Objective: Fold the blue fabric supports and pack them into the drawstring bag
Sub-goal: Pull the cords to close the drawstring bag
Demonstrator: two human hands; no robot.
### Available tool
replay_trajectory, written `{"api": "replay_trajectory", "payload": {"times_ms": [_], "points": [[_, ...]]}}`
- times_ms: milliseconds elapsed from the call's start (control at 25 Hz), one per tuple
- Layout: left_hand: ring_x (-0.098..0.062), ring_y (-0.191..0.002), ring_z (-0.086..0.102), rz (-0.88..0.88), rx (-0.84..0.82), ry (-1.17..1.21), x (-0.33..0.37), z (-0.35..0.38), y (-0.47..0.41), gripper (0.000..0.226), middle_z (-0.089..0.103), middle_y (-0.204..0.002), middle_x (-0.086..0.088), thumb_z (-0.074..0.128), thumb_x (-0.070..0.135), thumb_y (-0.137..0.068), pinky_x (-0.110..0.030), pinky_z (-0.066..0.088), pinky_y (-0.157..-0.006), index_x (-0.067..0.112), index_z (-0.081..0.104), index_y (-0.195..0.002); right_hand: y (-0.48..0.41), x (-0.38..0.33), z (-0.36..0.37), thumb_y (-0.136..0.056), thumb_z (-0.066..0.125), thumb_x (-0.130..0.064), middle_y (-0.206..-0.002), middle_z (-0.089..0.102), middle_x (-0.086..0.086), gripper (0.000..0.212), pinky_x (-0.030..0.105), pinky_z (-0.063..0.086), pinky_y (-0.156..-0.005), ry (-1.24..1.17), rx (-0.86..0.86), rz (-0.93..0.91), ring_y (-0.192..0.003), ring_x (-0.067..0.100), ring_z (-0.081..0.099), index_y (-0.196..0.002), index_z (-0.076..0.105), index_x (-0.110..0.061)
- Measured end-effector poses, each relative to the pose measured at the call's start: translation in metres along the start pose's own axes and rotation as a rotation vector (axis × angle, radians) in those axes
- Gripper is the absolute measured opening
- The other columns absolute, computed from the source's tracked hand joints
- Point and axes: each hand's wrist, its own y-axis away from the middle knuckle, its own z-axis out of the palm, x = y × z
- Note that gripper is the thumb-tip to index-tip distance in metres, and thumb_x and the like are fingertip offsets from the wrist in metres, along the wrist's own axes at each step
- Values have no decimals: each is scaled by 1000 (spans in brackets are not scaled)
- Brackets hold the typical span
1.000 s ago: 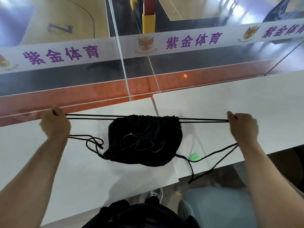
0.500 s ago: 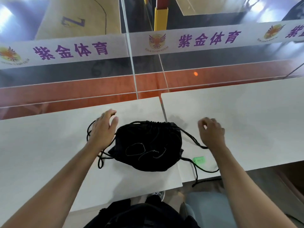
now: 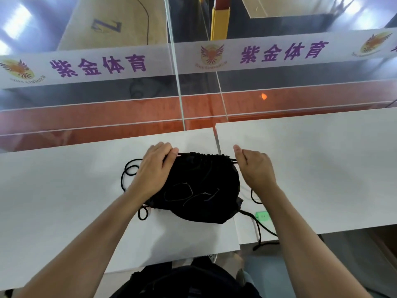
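Note:
A full black drawstring bag (image 3: 204, 188) lies on the white table (image 3: 64, 190), its gathered mouth facing away from me. My left hand (image 3: 154, 171) pinches the left corner of the bag's mouth. My right hand (image 3: 255, 168) is closed at the right corner, where the black cords (image 3: 233, 161) come out. Slack cord loops (image 3: 131, 168) lie on the table left of the bag, and more cord (image 3: 261, 229) trails over the front edge at the right. No blue fabric is visible; the bag's contents are hidden.
A second white table (image 3: 322, 158) butts against the first, with a narrow gap behind the bag. A small green tag (image 3: 262, 216) lies right of the bag. A glass barrier with a white banner (image 3: 279, 52) stands beyond the tables. A dark backpack (image 3: 189, 282) sits below the front edge.
A second ago both hands held the cords stretched wide apart. They let the cords go slack, moved inward, and now close on the two corners of the bag's mouth.

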Motion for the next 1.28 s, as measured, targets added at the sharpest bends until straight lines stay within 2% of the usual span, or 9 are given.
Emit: {"api": "replay_trajectory", "payload": {"times_ms": [200, 360, 520, 640, 720, 920, 1080, 1200, 1280], "points": [[-9, -58, 32, -133, 99, -16, -20, -32, -18, 40, 34, -63, 4, 44, 31, -105, -20, 32, -59, 12, 32, -73, -17, 25, -17, -106, 39, -43, -49, 41, 7, 62, 39, 35, -60, 8, -1, 102, -60, 37, 45, -53, 34, -12], [-16, -57, 34, -222, -50, 4, -34, -32, -9, 43, 37, -60, 6, 41, 40, -105, -36, 37, -59, 13, 35, -72, -17, 42, -26, -105, 43, -45, -47, 30, 4, 63, 38, 32, -55, -79, 3, 133, -51, 27, 35, -54, 28, -11], [-9, -87, 60, -243, -287, 169, -14, -14, -14, 28, 66, -94, 14, 60, 59, -90, -34, 51, -81, 31, 59, -96, -16, 26, -23, -106, 43, -44, -49, 24, 2, 61, 35, 24, -52, -187, 11, 142, -49, 21, 26, -56, 23, -13], [-17, -99, 55, -6, -352, -220, -6, 14, -9, 31, 58, -103, 10, 65, 50, -88, -35, 46, -82, 29, 54, -108, -18, 14, -23, -106, 42, -42, -50, 23, 1, 60, 36, 22, -51, -221, 11, 137, -50, 19, 24, -57, 22, -14], [-23, -89, 58, 52, -241, -323, -4, 16, -8, 19, 58, -91, 4, 52, 38, -99, -39, 45, -74, 19, 53, -97, -20, 15, -24, -106, 42, -42, -50, 24, 3, 60, 36, 22, -51, -204, 45, 128, -50, 21, 25, -57, 23, -13], [-21, -57, 41, 26, -212, -272, -25, -31, -11, 32, 43, -63, 2, 37, 35, -106, -38, 33, -56, 16, 32, -80, -25, 40, -25, -106, 39, -43, -48, 33, 5, 62, 38, 30, -56, -82, -7, 190, -52, 26, 36, -55, 31, -9], [-25, -63, 45, -157, -160, -221, -41, -31, -22, 34, 49, -66, -1, 33, 41, -105, -39, 36, -59, 16, 37, -82, -33, 29, 1, -106, 37, -44, -66, 52, 5, 50, 39, 37, -68, -103, -10, 241, -73, 32, 51, -69, 44, -11], [-31, -108, 51, -459, -4, -287, -49, -26, -23, 28, 55, -115, -5, 46, 44, -101, -47, 37, -96, 20, 52, -114, -19, 34, 20, -104, 44, -40, -112, 60, 2, 25, 44, 35, -95, 7, 108, 147, -107, 28, 54, -107, 60, -21], [-33, -115, 52, -637, 143, -144, -49, -26, -10, 28, 53, -123, -6, 54, 36, -97, -47, 39, -101, 22, 50, -121, 1, 34, 37, -102, 46, -41, -115, 60, -3, 22, 38, 39, -94, -175, 67, 136, -109, 22, 58, -113, 59, -27]]}}
